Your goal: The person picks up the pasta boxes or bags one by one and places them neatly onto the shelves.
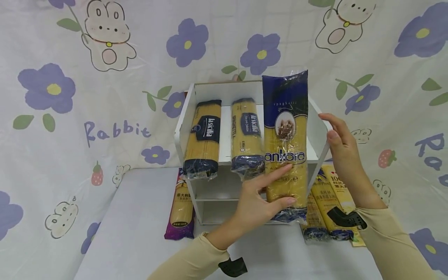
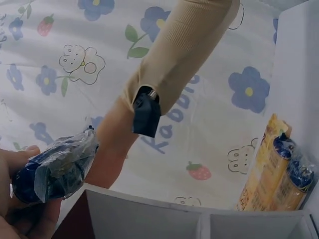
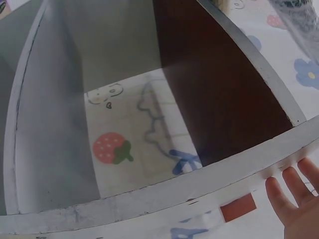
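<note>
The step in hand looks like the placing of a third spaghetti packet (image 1: 286, 144) into the white shelf unit (image 1: 316, 128): the left hand (image 1: 260, 202) grips the packet near its lower end, thumb and fingers curled round it, and holds it upright in front of the shelf unit's right part, its lower end below the shelf board and its top above the unit's upper edge. Two la sicilia packets (image 1: 203, 138) already lean upright inside the shelf unit, to the left of the held packet. The right hand (image 1: 341, 149) rests with straight, relaxed fingers against the outer right wall of the shelf unit, holding nothing, seemingly steadying it; the right wrist view shows its fingertips (image 3: 294, 186) at the unit's white edge. In my judgement the next move calls for lifting the packet's bottom over the shelf board and leaning it back beside the other two, with the unit kept from shifting. The left forearm comes up from below the shelf unit, wrist bent back; the right forearm slopes in from the right. More pasta packets (image 1: 329, 202) lie on the desk (image 1: 133, 233) right of the shelf unit, and a purple packet (image 1: 181, 210) lies to its left.
</note>
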Action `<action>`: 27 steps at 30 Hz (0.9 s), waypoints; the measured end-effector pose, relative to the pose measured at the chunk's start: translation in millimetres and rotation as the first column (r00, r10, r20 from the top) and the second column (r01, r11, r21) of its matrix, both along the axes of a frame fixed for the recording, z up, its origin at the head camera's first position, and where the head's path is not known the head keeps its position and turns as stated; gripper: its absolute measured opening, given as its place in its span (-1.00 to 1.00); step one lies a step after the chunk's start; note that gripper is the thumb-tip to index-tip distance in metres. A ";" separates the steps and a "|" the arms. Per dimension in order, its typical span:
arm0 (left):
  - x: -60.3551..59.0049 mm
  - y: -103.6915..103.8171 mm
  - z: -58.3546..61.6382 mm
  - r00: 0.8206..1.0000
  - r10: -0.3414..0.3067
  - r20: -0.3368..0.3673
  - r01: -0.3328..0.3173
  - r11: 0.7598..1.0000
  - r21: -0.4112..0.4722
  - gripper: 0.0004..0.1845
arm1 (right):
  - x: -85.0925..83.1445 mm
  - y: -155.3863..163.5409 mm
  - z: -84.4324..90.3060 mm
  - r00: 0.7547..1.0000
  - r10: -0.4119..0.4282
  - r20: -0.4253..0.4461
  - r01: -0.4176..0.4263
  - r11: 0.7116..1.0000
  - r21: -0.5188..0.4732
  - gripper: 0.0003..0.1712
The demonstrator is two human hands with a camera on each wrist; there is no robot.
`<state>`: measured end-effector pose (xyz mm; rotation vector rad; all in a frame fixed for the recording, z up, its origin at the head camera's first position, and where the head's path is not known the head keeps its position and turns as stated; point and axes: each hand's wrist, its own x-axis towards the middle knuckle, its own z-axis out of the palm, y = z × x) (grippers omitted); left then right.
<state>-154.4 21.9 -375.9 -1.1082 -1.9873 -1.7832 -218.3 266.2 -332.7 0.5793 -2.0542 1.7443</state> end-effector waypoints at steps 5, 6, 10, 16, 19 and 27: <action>-1.6 12.7 -6.0 1.000 0.015 -0.009 -0.015 1.000 0.017 -0.29 | -0.4 2.6 0.1 0.996 0.071 -0.047 -0.073 0.996 -0.043 -0.49; -1.7 14.8 -6.9 1.000 0.008 0.002 -0.008 1.000 0.024 -0.29 | -0.4 3.2 0.0 0.995 0.082 -0.054 -0.084 0.995 -0.047 -0.49; -2.3 22.7 -10.4 0.998 -0.013 0.061 0.011 0.999 0.030 -0.27 | 0.0 5.4 -0.6 0.993 0.102 -0.054 -0.104 0.994 -0.029 -0.49; -2.1 32.3 -11.3 0.961 -0.130 0.246 0.103 0.987 0.120 -0.25 | 1.8 10.3 -2.8 0.985 0.166 -0.043 -0.166 0.986 -0.011 -0.49; -1.7 36.3 -9.3 0.957 -0.146 0.251 0.120 0.986 0.118 -0.26 | 3.8 12.6 -1.1 0.987 0.153 -0.039 -0.154 0.988 -0.028 -0.52; 0.3 43.3 -6.8 0.948 -0.148 0.283 0.128 0.988 0.088 -0.27 | 5.3 12.1 4.0 0.990 0.142 -0.013 -0.143 0.985 -0.092 -0.56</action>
